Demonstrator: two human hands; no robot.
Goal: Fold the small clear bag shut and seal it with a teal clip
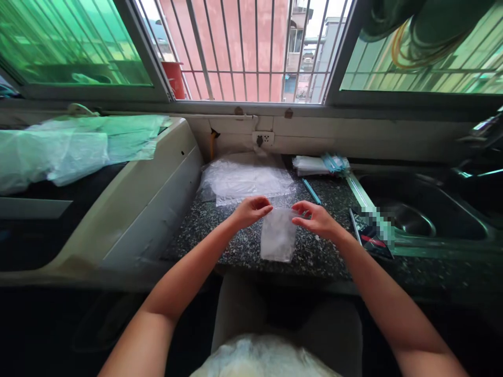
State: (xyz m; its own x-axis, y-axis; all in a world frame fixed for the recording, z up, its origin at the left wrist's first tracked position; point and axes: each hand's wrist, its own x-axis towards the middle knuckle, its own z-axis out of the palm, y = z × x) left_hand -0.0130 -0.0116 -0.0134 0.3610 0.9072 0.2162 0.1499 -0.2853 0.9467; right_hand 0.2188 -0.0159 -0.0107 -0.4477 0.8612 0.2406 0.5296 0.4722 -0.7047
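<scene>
The person holds a small clear bag (278, 238) by its top edge over the speckled counter (236, 246), near the counter's front edge. The left hand (250, 210) pinches the bag's upper left corner between thumb and fingertips, and the right hand (316, 219) pinches the upper right corner the same way, so both hands are closed on the bag and its top is stretched between them. The bag hangs or lies flat below the fingers; whether its lower end touches the counter cannot be told. Just behind the hands lies a heap of clear bags (245, 180) against the wall under the window. A thin blue strip (312, 191) lies on the counter behind the right hand, and a stack of white sheets (312, 165) sits farther back near the wall. To the right is a steel sink (424, 214), with a dark packet (369, 238) on its near rim. To the left stands a white appliance (157, 199) with plastic film (58, 152) spread over its top.
</scene>
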